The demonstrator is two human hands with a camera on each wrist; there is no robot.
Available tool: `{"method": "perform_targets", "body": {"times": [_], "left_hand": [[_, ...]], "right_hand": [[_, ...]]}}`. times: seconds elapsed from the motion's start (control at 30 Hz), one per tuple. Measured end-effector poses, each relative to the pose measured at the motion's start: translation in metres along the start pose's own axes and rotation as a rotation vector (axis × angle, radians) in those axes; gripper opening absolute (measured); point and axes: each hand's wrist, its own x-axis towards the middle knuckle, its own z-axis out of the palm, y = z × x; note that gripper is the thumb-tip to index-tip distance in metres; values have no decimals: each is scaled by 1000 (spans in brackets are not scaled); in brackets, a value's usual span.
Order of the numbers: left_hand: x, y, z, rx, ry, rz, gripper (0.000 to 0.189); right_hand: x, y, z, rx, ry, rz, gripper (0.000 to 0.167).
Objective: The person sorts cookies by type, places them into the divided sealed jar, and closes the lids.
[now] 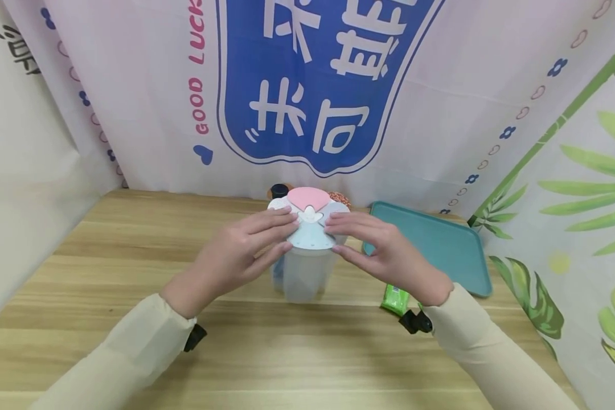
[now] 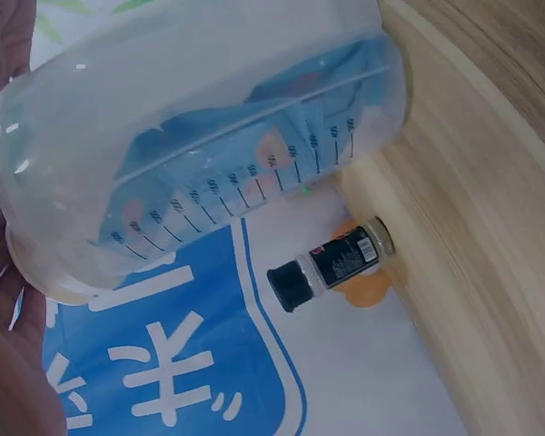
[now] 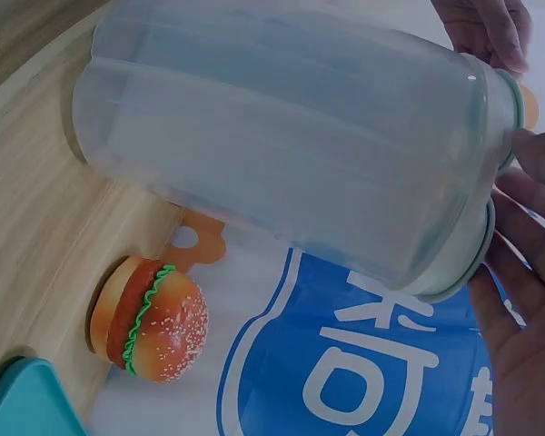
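A tall translucent storage canister [image 1: 305, 276] stands upright on the table, with a clover-shaped lid [image 1: 311, 236] in pink, white and pale blue. On the lid's left side rest the fairly straight fingers of my left hand [image 1: 248, 242], its thumb at the front rim. My right hand [image 1: 376, 242] mirrors it on the right side, fingers laid over the lid and thumb at the edge. Through the canister's wall, the left wrist view shows a blue packet [image 2: 200, 136] behind printed measuring marks. Both palms are mostly hidden in the head view.
Behind the canister are a black-capped spice bottle [image 2: 331, 263] and a toy hamburger [image 3: 150, 318]. A teal tray [image 1: 435, 245] lies at the right, with a green packet [image 1: 394, 299] in front of it. A printed cloth [image 1: 159, 114] hangs along the table's back edge.
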Motion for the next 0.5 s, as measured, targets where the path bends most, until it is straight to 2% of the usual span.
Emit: {"method": "perform_targets", "body": {"times": [0.07,0.13,0.3,0.5], "left_hand": [[1,0,1,2,-18,35,46],[2,0,1,-2,-34,43,48],[1,-1,0,-33,-61,16,48],[-1,-2,0,-124,-36,-13,46]], "right_hand": [[0,0,1,-9,-10,-24,40],[1,1,1,-10,-9,-40,41],[3,4,2,21,2,-44,39],[3,7,3,119,13,-9,35]]}}
